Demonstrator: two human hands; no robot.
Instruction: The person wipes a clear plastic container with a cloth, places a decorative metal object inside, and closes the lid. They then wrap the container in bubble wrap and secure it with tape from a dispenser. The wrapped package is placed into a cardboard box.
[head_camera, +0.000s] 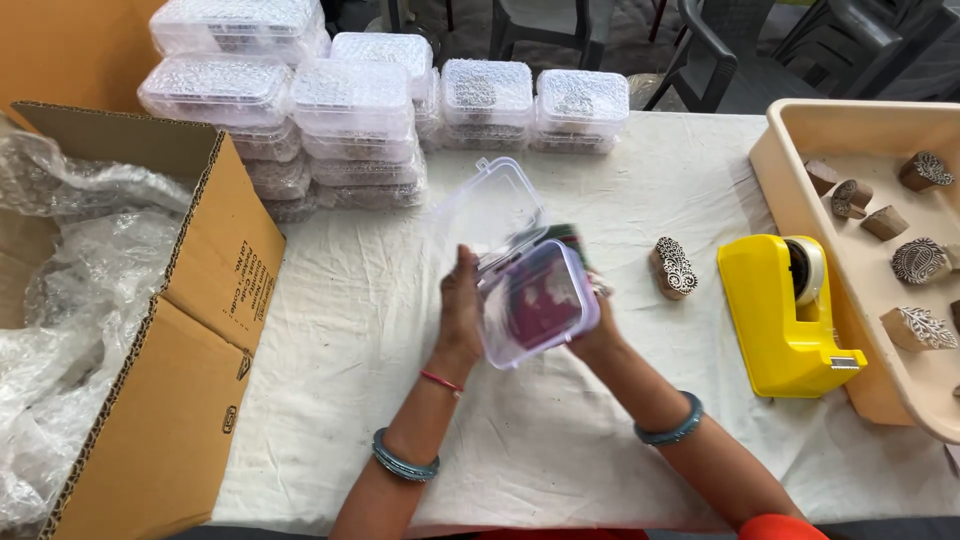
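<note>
Box: clear plastic box (535, 295), lid open, tilted above bench (560, 440).
Hands: left hand (462, 305) and right hand (597, 335) both grasping it.
Nearby: carved wooden stamp (673, 267), yellow tape dispenser (785, 315).

Clear hinged box (530, 285), lid open, holds dark-red contents.

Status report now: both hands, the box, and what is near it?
Left hand and right hand grip clear hinged box, lid open. Carved wooden block lies beside, apart.

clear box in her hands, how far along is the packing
Done: filled clear boxes stand stacked at the table's back. In hand: left hand and right hand hold an open hinged box with something dark red inside, lid up. Left: carved wooden blocks lie loose, more in the beige tray.
</note>
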